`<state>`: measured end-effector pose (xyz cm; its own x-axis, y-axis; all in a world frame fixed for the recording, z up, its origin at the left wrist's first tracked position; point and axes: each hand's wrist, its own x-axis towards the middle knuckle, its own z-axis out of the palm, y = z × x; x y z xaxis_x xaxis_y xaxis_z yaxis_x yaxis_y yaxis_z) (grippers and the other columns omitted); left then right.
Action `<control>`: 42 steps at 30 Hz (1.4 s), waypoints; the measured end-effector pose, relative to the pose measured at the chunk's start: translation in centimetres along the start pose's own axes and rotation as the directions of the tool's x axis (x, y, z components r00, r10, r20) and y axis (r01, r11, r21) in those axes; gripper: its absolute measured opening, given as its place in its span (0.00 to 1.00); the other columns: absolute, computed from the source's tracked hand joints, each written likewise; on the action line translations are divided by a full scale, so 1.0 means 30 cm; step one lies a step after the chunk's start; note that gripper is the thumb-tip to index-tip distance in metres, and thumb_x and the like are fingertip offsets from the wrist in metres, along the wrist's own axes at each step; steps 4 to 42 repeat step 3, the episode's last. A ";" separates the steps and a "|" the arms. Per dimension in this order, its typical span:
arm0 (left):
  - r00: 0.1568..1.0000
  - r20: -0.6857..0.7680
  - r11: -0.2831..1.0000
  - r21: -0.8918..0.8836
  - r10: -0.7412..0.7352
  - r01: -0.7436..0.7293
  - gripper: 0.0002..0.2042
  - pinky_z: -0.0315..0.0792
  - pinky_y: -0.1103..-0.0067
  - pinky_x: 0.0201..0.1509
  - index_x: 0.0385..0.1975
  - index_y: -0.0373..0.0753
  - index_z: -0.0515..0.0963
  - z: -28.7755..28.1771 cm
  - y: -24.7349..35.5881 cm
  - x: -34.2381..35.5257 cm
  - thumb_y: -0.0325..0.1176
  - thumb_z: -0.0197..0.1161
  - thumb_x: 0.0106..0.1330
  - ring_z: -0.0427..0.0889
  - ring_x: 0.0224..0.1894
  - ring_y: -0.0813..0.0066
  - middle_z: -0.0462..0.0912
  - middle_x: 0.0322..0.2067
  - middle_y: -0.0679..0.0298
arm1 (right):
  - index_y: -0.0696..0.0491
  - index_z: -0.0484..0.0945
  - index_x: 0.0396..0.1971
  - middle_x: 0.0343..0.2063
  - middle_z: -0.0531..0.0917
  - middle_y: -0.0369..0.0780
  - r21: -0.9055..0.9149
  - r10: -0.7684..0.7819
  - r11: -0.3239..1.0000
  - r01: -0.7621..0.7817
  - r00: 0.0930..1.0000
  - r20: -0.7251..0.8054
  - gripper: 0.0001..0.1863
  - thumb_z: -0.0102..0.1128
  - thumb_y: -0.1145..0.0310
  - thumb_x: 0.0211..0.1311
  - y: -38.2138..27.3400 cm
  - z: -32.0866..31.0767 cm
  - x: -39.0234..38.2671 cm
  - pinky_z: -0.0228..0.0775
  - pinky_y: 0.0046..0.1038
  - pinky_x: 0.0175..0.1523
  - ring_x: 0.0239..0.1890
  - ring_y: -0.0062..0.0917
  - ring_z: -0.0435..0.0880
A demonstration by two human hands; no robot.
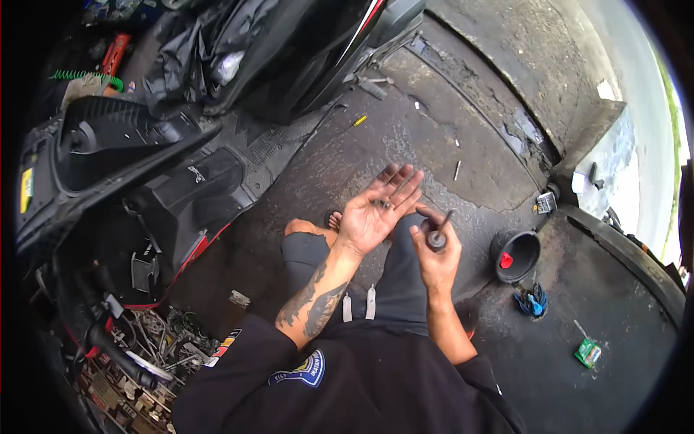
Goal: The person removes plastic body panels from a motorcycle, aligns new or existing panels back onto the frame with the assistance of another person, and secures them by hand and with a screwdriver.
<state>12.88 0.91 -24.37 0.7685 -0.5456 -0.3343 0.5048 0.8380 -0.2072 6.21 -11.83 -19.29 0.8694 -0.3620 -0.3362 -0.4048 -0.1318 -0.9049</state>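
My left hand is turned palm up with its fingers stretched out. A few small dark metal pieces, which look like screws, lie on the palm near the base of the fingers. Close beside it on the right, my right hand is closed around a screwdriver. Its rounded grey handle end faces up and a thin dark shaft points away past the fingers. Both hands are above my knees, and the two do not touch.
To the left stands a black and red scooter with loose parts and tools below it. A yellow-handled screwdriver lies on the floor ahead. At right are a black bucket with something red inside, a blue bundle and a green packet.
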 end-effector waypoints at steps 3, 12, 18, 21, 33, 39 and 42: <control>0.992 0.012 0.899 0.425 -0.126 0.109 0.24 0.41 0.58 0.74 0.62 0.31 0.58 0.154 -0.142 -0.009 0.28 0.46 0.64 0.44 0.71 0.52 0.58 0.64 0.51 | 0.59 0.78 0.43 0.43 0.81 0.42 -0.146 -0.129 0.980 0.137 0.990 0.063 0.18 0.68 0.77 0.49 -0.180 -0.104 -0.025 0.69 0.23 0.48 0.39 0.26 0.79; 0.992 0.012 0.899 0.425 -0.126 0.109 0.24 0.41 0.58 0.74 0.62 0.31 0.58 0.154 -0.142 -0.009 0.28 0.46 0.64 0.44 0.71 0.52 0.58 0.64 0.51 | 0.59 0.78 0.43 0.43 0.81 0.42 -0.146 -0.129 0.980 0.137 0.990 0.063 0.18 0.68 0.77 0.49 -0.180 -0.104 -0.025 0.69 0.23 0.48 0.39 0.26 0.79; 0.992 0.012 0.899 0.425 -0.126 0.109 0.24 0.41 0.58 0.74 0.62 0.31 0.58 0.154 -0.142 -0.009 0.28 0.46 0.64 0.44 0.71 0.52 0.58 0.64 0.51 | 0.59 0.78 0.43 0.43 0.81 0.42 -0.146 -0.129 0.980 0.137 0.990 0.063 0.18 0.68 0.77 0.49 -0.180 -0.104 -0.025 0.69 0.23 0.48 0.39 0.26 0.79; 0.992 0.012 0.899 0.425 -0.126 0.109 0.24 0.41 0.58 0.74 0.62 0.31 0.58 0.154 -0.142 -0.009 0.28 0.46 0.64 0.44 0.71 0.52 0.58 0.64 0.51 | 0.59 0.78 0.43 0.43 0.81 0.42 -0.146 -0.129 0.980 0.137 0.990 0.063 0.18 0.68 0.77 0.49 -0.180 -0.104 -0.025 0.69 0.23 0.48 0.39 0.26 0.79; 0.992 0.012 0.899 0.425 -0.126 0.109 0.24 0.41 0.58 0.74 0.62 0.31 0.58 0.154 -0.142 -0.009 0.28 0.46 0.64 0.44 0.71 0.52 0.58 0.64 0.51 | 0.59 0.78 0.43 0.43 0.81 0.42 -0.146 -0.129 0.980 0.137 0.990 0.063 0.18 0.68 0.77 0.49 -0.180 -0.104 -0.025 0.69 0.23 0.48 0.39 0.26 0.79; 0.992 0.012 0.899 0.425 -0.126 0.109 0.24 0.41 0.58 0.74 0.62 0.31 0.58 0.154 -0.142 -0.009 0.28 0.46 0.64 0.44 0.71 0.52 0.58 0.64 0.51 | 0.59 0.78 0.43 0.43 0.81 0.42 -0.146 -0.129 0.980 0.137 0.990 0.063 0.18 0.68 0.77 0.49 -0.180 -0.104 -0.025 0.69 0.23 0.48 0.39 0.26 0.79; 0.992 0.012 0.899 0.425 -0.126 0.109 0.24 0.41 0.58 0.74 0.62 0.31 0.58 0.154 -0.142 -0.009 0.28 0.46 0.64 0.44 0.71 0.52 0.58 0.64 0.51 | 0.59 0.78 0.43 0.43 0.81 0.42 -0.146 -0.129 0.980 0.137 0.990 0.063 0.18 0.68 0.77 0.49 -0.180 -0.104 -0.025 0.69 0.23 0.48 0.39 0.26 0.79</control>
